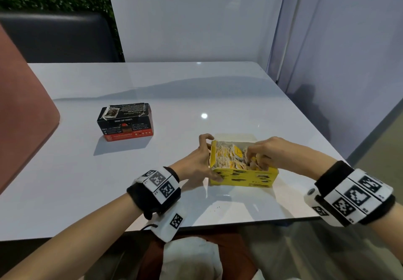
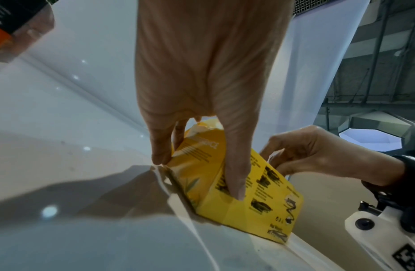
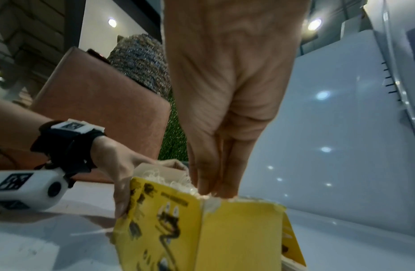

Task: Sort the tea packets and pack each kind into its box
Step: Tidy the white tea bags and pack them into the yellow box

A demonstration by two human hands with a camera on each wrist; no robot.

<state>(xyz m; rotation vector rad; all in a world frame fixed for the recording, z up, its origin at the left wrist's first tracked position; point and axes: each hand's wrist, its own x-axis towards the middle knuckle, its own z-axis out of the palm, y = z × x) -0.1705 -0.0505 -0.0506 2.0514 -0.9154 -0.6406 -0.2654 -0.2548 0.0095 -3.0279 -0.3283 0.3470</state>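
- On the white table, close to its near edge, stands the open yellow box, packed with yellow-and-white tea packets.
- The left hand grips the box's left end, thumb on the front wall and fingers curled over the top edge.
- The right hand reaches down into the box's right side, fingers bent among the packets; whether it pinches one cannot be told.
- Farther left, well apart, sits the black-and-red box, lid closed.

Dim overhead spotlights glint on the glossy table; wrist views are blurred, edge-warped.
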